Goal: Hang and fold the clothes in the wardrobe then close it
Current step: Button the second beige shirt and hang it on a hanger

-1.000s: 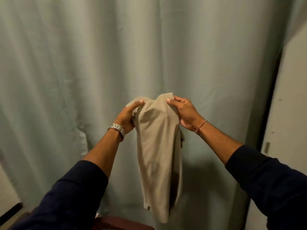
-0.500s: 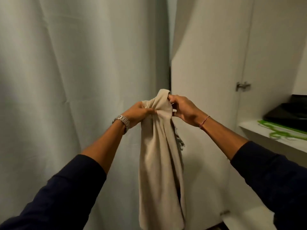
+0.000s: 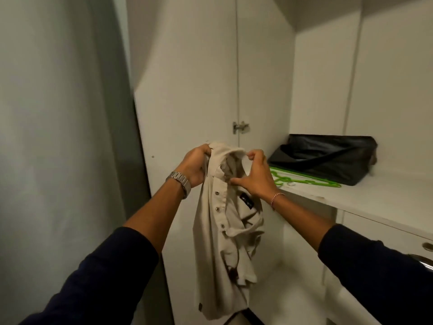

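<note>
A beige buttoned shirt [image 3: 220, 245] hangs in the air in front of the open white wardrobe. My left hand [image 3: 195, 166] grips its collar on the left side. My right hand [image 3: 254, 178] pinches the collar and the placket on the right, holding the neck open. The shirt's lower part dangles loosely below both hands. A green plastic hanger [image 3: 302, 180] lies on the white wardrobe shelf [image 3: 365, 195], just right of my right hand.
A black fabric bag [image 3: 328, 158] sits on the shelf behind the hanger. The open wardrobe door [image 3: 187, 90] with a metal hinge stands behind the shirt. A grey-green curtain [image 3: 58, 137] fills the left. Drawer fronts with knobs lie under the shelf at right.
The view has swung right from the curtain to the open wardrobe. Both hands shifted on the shirt, and its collar, buttons and inner label now show.
</note>
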